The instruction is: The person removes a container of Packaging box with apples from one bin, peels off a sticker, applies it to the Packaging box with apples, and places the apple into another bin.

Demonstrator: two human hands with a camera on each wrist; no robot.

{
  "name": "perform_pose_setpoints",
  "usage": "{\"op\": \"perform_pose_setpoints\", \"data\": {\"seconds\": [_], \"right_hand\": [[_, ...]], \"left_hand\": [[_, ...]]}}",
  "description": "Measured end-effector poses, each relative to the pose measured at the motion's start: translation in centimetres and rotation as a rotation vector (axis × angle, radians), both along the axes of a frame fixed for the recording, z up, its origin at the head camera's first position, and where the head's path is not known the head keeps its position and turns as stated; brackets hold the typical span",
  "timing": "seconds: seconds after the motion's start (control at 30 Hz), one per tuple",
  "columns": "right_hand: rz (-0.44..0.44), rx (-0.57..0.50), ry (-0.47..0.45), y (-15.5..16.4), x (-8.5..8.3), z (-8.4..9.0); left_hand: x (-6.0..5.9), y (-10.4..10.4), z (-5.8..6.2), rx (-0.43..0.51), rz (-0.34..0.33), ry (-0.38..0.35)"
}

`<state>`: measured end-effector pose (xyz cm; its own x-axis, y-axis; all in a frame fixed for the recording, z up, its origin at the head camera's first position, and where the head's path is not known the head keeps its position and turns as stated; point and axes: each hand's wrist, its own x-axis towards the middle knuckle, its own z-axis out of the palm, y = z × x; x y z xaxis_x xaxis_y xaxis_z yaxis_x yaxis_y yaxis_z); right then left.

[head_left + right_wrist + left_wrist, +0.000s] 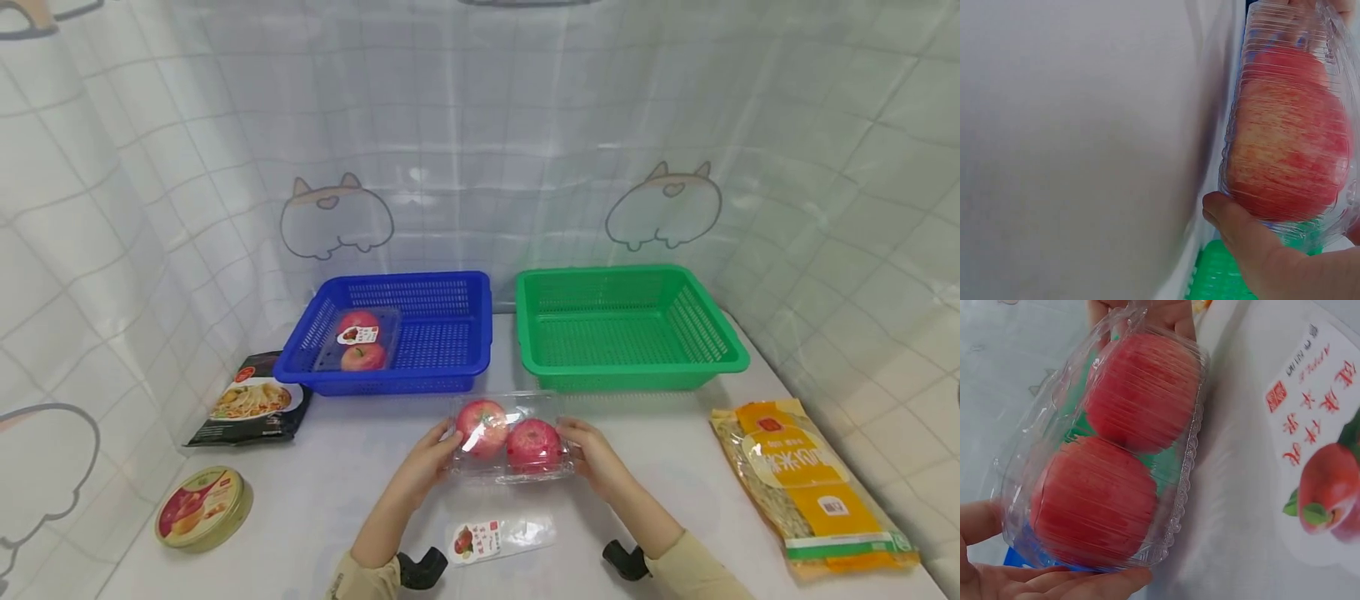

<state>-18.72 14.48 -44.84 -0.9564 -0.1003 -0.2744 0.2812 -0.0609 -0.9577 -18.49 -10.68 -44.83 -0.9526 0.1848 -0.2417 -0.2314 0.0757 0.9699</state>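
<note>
Apple clamshell (pixel 513 440) sat pinched end to end between left hand (pixel 429 457) and right hand (pixel 596 457); that thin plastic looked liable to buckle and slip.

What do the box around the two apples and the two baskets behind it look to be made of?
Apple box, held by both hands: thin clear plastic, glossy, ribbed; the apples show through. Blue basket and green basket: likely rigid moulded plastic, with even colour and slotted walls.

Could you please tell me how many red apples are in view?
4: two in the clear plastic clamshell box held between both hands, and two in a similar clear box inside the blue plastic basket. None seem hidden.
</note>
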Motion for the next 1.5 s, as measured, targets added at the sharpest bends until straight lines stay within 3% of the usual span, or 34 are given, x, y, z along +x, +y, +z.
{"op": "perform_pose_setpoints", "data": {"seconds": [0.57,0.97,1.1,1.2,1.27,1.37,1.5], "right_hand": [[-0.014,0.073,-0.021,-0.3,-0.9,-0.8],[0.017,0.162,0.097,0.2,-0.6,-0.6],[-0.044,0.245,0.229,0.4,0.6,0.2],[-0.083,0.317,0.405,0.1,1.9,1.1],[-0.058,0.361,0.55,-0.2,2.9,1.5],[0.098,0.427,0.795,-0.9,4.1,1.8],[0.483,0.612,1.017,-1.7,5.4,1.9]], "left_hand": [[-0.8,0.1,-0.9,-0.05,0.027,0.013],[-0.6,0.0,-0.8,-0.062,0.022,0.026],[0.2,-0.9,-0.8,-0.078,0.042,0.053],[1.1,-1.7,-0.6,-0.123,0.084,0.09],[1.8,-2.2,-0.4,-0.161,0.107,0.12],[2.7,-2.7,-0.3,-0.227,0.109,0.166],[3.7,-3.1,-0.5,-0.367,0.029,0.196]]}}
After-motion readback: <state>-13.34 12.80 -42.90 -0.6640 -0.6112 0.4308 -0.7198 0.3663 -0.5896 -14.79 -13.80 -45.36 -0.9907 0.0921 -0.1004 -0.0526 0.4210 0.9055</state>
